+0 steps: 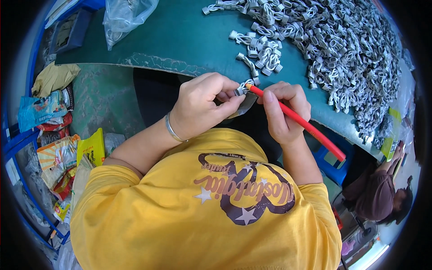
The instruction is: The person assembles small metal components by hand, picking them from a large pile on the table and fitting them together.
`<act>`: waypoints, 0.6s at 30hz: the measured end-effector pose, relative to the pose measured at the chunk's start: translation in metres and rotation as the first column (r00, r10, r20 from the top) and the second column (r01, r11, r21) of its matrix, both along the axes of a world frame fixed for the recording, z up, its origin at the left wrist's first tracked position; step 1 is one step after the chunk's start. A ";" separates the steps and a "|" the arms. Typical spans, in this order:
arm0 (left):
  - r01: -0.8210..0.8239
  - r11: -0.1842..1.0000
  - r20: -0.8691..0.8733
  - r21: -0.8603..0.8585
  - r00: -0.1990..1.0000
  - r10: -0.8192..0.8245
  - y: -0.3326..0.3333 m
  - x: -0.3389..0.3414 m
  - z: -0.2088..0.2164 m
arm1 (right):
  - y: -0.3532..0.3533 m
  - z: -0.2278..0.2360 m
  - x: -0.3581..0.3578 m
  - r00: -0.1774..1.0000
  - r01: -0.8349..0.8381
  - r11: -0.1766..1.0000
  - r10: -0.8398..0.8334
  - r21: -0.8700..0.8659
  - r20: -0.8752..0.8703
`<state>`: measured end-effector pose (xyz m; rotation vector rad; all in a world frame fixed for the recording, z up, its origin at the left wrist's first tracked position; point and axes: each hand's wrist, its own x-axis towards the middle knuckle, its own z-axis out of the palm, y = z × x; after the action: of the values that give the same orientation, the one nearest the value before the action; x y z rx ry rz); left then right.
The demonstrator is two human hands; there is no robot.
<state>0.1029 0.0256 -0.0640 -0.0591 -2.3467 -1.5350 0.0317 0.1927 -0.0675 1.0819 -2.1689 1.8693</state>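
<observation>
My left hand [204,96] pinches a small grey looped piece with ribbed ends [239,91] between thumb and fingertips, just over the near table edge. A long red pencil [299,119] is gripped in my right hand [286,108]. Its pale tip meets the held piece, and its blunt end points down to the right. Right beyond the fingertips, another grey looped piece [248,64] lies on the green table [180,42]. A grey flat strip [246,104] shows between my hands; what it is I cannot tell.
A big heap of grey looped pieces [333,49] covers the table's right side, with a smaller cluster [265,51] nearer me. A clear plastic bag [128,18] lies at the far left. Colourful packets [58,155] fill the left side. A blue stool [330,157] and another person [378,193] are at right.
</observation>
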 end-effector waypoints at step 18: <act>0.086 0.759 0.181 0.645 0.948 -0.262 -0.008 0.005 0.001 | 0.001 0.003 -0.004 0.999 -0.030 0.997 0.032 -0.066 0.021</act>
<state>0.1075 0.0171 -0.0629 0.0947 -1.8983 -2.4915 0.0280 0.1935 -0.0642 1.0941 -2.0980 1.9594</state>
